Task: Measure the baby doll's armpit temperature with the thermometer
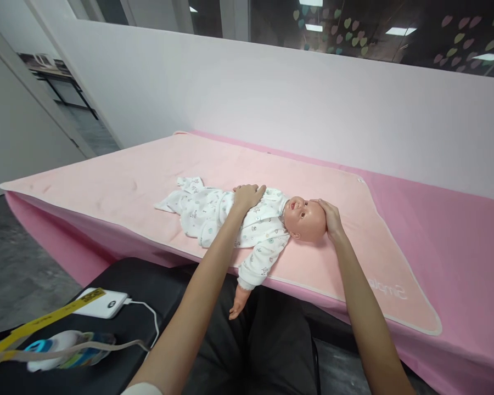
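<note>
A baby doll (307,219) in a white patterned outfit (206,211) lies on its back on a pink blanket (119,175), head to the right. My left hand (249,196) rests flat on the doll's chest, its fingers stretched toward the far side. Against the crown of the doll's head lies my right hand (331,218), cupped with the fingers extended; part of it is hidden behind the head. The doll's near arm (241,299) hangs over the table's front edge, above my lap. Its other arm is mostly hidden by my left hand.
A pink cloth (448,236) covers the table under the blanket, against a white wall (271,99). At lower left, a black chair seat (144,274) holds a white power bank (102,303) with a cable and a bottle (69,348) lying on its side.
</note>
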A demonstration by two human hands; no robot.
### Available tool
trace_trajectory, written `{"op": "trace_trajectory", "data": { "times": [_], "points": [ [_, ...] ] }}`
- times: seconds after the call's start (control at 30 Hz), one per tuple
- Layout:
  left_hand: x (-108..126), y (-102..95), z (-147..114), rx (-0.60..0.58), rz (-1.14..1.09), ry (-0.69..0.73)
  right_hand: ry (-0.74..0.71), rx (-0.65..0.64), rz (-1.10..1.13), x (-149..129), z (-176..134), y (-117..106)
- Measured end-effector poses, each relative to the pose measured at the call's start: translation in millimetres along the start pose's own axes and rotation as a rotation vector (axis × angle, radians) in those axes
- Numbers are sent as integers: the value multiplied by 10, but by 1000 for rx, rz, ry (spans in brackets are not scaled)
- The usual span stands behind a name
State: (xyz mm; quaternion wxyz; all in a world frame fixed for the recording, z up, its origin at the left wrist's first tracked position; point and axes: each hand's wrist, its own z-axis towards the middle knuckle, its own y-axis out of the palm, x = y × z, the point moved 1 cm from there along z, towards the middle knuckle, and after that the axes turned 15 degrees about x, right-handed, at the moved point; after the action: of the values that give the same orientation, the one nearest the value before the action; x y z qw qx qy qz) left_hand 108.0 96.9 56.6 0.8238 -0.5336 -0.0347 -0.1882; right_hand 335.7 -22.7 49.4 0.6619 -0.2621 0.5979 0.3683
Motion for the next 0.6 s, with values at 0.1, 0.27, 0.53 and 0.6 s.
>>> {"op": "trace_trajectory", "data": {
  "times": [0.1,0.27,0.53,0.6],
  "points": [
    [5,-16,-13,4,6,0,-11,78,15,15,13,5],
    [1,-4,-2,-13,10,3,-36,169,83,41,53,-14],
    [-2,-1,15,-9,-3,-12,-104,251,68,-15,60,-84],
    [2,-10,8,-6,0,-11,-119,177,51,-22,33,-57]
  ]
}}
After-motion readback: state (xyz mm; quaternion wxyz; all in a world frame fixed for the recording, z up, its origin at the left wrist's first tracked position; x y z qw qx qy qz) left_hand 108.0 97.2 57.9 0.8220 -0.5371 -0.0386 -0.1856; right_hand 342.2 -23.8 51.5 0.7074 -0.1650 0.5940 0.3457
